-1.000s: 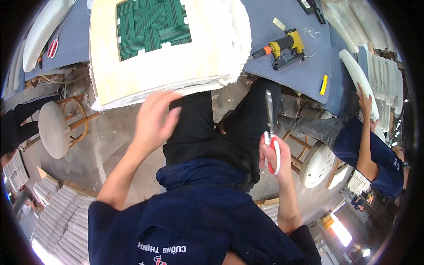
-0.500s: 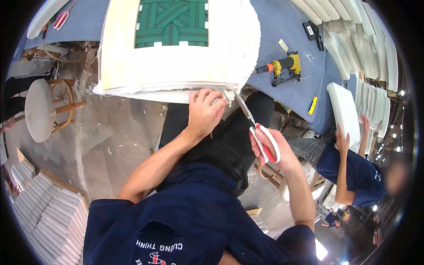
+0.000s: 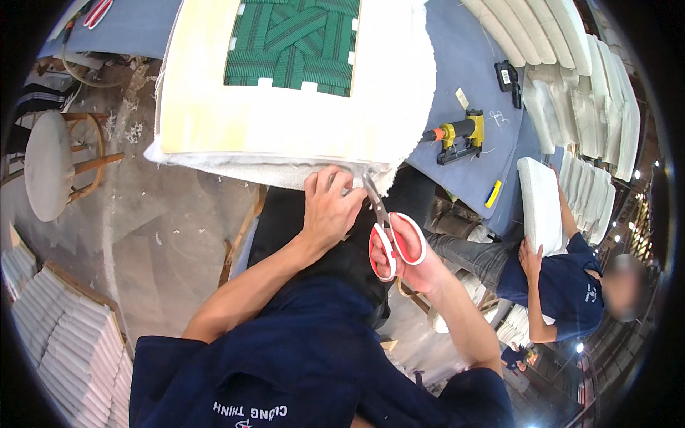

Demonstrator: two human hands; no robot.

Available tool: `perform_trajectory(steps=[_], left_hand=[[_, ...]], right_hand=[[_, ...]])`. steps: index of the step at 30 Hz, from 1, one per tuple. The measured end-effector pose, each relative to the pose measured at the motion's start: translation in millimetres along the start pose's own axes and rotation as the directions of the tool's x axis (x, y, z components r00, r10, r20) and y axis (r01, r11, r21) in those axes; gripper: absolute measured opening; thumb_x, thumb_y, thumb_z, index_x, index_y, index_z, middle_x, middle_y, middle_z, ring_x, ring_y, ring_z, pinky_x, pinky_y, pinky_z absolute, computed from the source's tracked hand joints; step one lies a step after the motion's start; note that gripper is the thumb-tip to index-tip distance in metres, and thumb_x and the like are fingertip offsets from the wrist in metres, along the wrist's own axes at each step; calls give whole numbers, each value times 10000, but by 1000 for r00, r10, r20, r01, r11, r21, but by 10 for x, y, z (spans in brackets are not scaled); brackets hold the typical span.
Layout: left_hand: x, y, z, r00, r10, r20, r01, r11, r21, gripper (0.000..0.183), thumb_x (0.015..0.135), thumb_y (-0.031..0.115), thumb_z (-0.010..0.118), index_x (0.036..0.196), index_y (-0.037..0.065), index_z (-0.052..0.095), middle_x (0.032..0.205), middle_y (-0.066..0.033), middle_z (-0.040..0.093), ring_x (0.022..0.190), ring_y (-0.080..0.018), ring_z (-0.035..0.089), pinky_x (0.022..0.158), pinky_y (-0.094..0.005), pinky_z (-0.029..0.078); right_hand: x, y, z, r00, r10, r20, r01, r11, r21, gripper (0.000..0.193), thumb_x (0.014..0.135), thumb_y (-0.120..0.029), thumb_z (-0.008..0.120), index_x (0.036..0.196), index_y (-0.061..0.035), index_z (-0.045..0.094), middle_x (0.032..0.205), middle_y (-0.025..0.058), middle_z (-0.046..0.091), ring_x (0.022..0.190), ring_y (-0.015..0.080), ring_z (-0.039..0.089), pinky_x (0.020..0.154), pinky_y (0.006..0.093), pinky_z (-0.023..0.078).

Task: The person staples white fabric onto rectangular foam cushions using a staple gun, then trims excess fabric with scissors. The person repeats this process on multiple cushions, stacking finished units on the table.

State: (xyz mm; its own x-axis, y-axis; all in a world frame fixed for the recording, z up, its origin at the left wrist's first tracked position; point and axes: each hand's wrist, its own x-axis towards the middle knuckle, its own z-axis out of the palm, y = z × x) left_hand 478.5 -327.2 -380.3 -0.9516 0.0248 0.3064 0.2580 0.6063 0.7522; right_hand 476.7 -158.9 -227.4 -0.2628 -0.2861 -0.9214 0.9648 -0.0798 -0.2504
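- Scissors (image 3: pixel 386 223) spread wider than before, right hand (image 3: pixel 410 262) clamped on handles (image 3: pixel 423 246), blades (image 3: pixel 376 194) at seat (image 3: pixel 285 125) edge.
- Left hand (image 3: pixel 328 208) pinches the white cloth (image 3: pixel 246 171).
- Floor (image 3: pixel 178 228) stretches leftward.

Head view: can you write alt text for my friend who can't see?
The right hand holds scissors at the edge of a pad; the left hand touches its white cloth. A staple gun lies on the table.

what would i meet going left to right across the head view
Round-seated stool, left hand, scissors in the right hand, yellow-and-black staple gun, yellow-handled tool, white padded panel held by a co-worker.
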Motion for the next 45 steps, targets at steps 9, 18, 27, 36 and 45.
perform_trajectory(steps=[9, 18, 27, 36, 45], left_hand=[[-15, -65, -3, 999, 47, 2, -47, 999, -28, 243, 770, 144, 865, 998, 208, 811, 1308, -29, 655, 1292, -284, 576, 1041, -488, 368], [-4, -97, -4, 998, 55, 17, -54, 998, -36, 203, 804, 155, 847, 986, 186, 762, 1165, -20, 610, 1194, -256, 585, 981, -469, 381], [7, -83, -5, 998, 55, 19, -54, 997, -49, 206, 796, 168, 866, 974, 210, 771, 1137, 15, 683, 1180, -240, 626, 973, -466, 373], [19, -120, -44, 993, 65, 101, -56, 994, -94, 141, 874, 173, 815, 1006, 180, 763, 1037, 28, 713, 1049, -219, 640, 924, -445, 394], [265, -83, 11, 997, -20, 75, 22, 999, -29, 137, 918, 138, 774, 1046, 134, 724, 925, -42, 735, 894, -266, 699, 818, -425, 486]], right_hand=[[-28, 13, 34, 987, -150, -55, 150, 989, -4, 557, 1142, -624, 469, 955, -117, 603, 735, 22, 533, 620, 162, 517, 591, 308, 424], [-42, 50, 66, 999, 9, 34, -12, 996, 89, 622, 1128, -683, 427, 970, -113, 621, 800, 27, 580, 649, 181, 546, 634, 315, 452], [100, 64, 98, 999, -26, 33, 18, 976, 218, 590, 1130, -644, 480, 918, -116, 637, 759, 11, 524, 712, 165, 521, 643, 318, 428], [269, 199, -11, 992, -92, 85, 70, 971, 226, 587, 1128, -627, 475, 932, -91, 612, 765, 39, 571, 617, 155, 516, 602, 286, 435], [340, 313, -31, 985, -170, 43, 160, 973, 168, 449, 1124, -508, 596, 908, -114, 594, 784, -2, 533, 668, 121, 519, 567, 301, 431]])
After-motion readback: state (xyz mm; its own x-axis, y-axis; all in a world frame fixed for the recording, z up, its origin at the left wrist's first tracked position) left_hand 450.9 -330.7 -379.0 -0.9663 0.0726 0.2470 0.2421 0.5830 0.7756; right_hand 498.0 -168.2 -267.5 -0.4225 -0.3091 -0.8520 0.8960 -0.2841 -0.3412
